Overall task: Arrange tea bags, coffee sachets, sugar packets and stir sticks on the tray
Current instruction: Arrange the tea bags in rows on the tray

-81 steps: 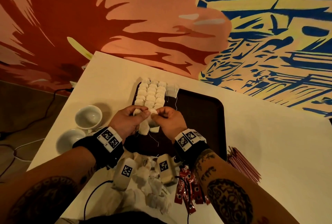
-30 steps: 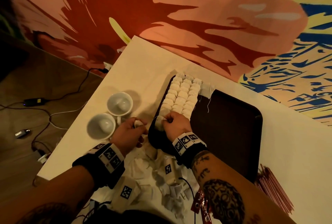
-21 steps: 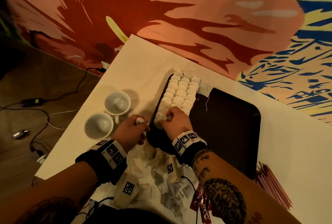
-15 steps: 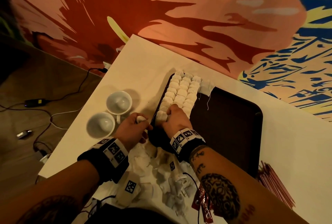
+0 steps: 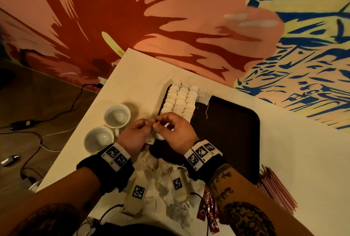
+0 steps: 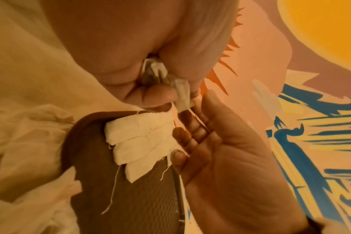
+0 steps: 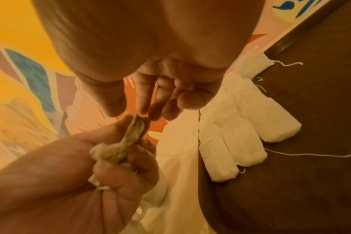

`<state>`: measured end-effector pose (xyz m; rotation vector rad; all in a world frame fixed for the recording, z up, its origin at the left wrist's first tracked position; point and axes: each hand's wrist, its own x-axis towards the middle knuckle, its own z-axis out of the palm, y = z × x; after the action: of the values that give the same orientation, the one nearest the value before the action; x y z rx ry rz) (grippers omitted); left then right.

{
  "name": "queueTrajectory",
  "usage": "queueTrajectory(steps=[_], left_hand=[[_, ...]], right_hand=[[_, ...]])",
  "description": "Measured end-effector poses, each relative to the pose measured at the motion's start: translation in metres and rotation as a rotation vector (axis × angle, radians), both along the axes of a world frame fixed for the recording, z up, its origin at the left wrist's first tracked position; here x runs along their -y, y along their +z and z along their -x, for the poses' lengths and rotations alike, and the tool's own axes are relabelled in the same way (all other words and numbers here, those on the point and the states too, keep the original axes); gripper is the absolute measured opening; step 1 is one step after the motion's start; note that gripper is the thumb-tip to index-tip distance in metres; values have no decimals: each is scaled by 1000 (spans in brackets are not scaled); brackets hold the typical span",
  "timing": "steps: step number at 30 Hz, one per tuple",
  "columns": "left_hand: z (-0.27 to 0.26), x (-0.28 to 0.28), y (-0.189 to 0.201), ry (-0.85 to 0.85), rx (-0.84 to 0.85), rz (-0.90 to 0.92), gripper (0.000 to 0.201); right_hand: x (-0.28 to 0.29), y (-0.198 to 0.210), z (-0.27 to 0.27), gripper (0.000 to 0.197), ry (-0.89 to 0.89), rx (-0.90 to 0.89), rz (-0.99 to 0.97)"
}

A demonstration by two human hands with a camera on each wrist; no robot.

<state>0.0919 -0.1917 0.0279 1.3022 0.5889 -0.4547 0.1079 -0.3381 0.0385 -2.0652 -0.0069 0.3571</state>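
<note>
White tea bags in three neat rows down the left end of the dark brown tray; rest of tray bare. Left hand gripping a crumpled tea bag, right hand pinching its top end, above the tray's near-left corner. Loose tea bag pile, red coffee sachets and red stir sticks waiting on the tabletop; sugar packets not identifiable. Early going, most left.

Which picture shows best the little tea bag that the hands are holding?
The right wrist view: the tea bag shows whole, crumpled in the left hand, its tip at the right hand's fingertips. The left wrist view shows only an end poking out. In the head view the hands mostly hide it.
</note>
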Motion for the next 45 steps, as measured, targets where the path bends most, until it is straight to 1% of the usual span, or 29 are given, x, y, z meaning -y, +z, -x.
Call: queueTrajectory(steps=[2, 4, 5, 6, 8, 11, 13, 14, 16, 18, 19, 21, 22, 24, 26, 28, 29, 31, 32, 34, 35, 36, 38, 42, 43, 45], left_hand=[[-2, 1, 0, 62, 0, 1, 23], [-3, 3, 3, 72, 10, 26, 15], [-2, 4, 4, 67, 17, 32, 11], [-2, 4, 5, 68, 21, 29, 9], [0, 5, 6, 63, 36, -3, 13], [1, 0, 5, 37, 81, -102, 20], [2, -5, 8, -23, 142, -192, 18], [3, -7, 10, -76, 180, -222, 21], [5, -10, 14, -220, 255, -271, 35], [7, -11, 20, -394, 333, -384, 44], [8, -10, 21, -462, 374, -444, 44], [8, -7, 17, -531, 428, -507, 37], [8, -6, 14, -538, 431, -504, 34], [8, -4, 10, -529, 399, -478, 26], [7, -4, 7, -525, 388, -469, 16], [7, -2, 6, -521, 378, -467, 7], [7, -2, 5, -526, 370, -465, 6], [6, 0, 3, -545, 347, -457, 11], [6, 0, 3, -565, 340, -458, 13], [7, 3, 1, -624, 337, -481, 13], [8, 4, 1, -644, 339, -489, 9], [9, 4, 1, -654, 338, -487, 5], [9, 3, -4, -641, 319, -513, 8], [-1, -6, -25, -604, 192, -784, 19], [-2, -7, -29, -592, 161, -829, 19], [-3, -9, -33, -582, 122, -885, 21]], right_hand=[[-1, -1, 7, 23, -46, -51, -15], [-4, -2, 15, 43, -81, -129, -19], [-5, -2, 20, 49, -87, -166, -20], [-6, 0, 23, 48, -90, -184, -33], [-6, 6, 27, 37, -133, -185, -85], [-2, 11, 26, 35, -282, -246, -142], [0, 14, 24, 30, -382, -303, -169], [2, 16, 24, 26, -405, -320, -187], [4, 22, 23, 20, -392, -335, -199], [5, 26, 24, 20, -355, -343, -217], [5, 28, 25, 20, -340, -359, -245], [5, 34, 25, 19, -319, -405, -320], [5, 35, 26, 17, -306, -415, -350], [7, 37, 27, 16, -289, -398, -350], [12, 34, 28, 23, -300, -322, -286], [20, 26, 30, 21, -261, -192, -218], [24, 24, 32, 21, -206, -144, -184], [30, 21, 36, 32, -86, -102, -115], [32, 19, 38, 31, -51, -79, -74], [32, 14, 38, 15, -44, -26, -18], [32, 10, 38, 10, -64, -18, -22], [33, 6, 37, 10, -84, -29, -24], [41, -2, 36, 11, -124, -59, 54], [78, -11, 29, 3, -197, -142, 283], [86, -14, 28, 4, -194, -169, 324], [95, -21, 25, 7, -117, -231, 391]])
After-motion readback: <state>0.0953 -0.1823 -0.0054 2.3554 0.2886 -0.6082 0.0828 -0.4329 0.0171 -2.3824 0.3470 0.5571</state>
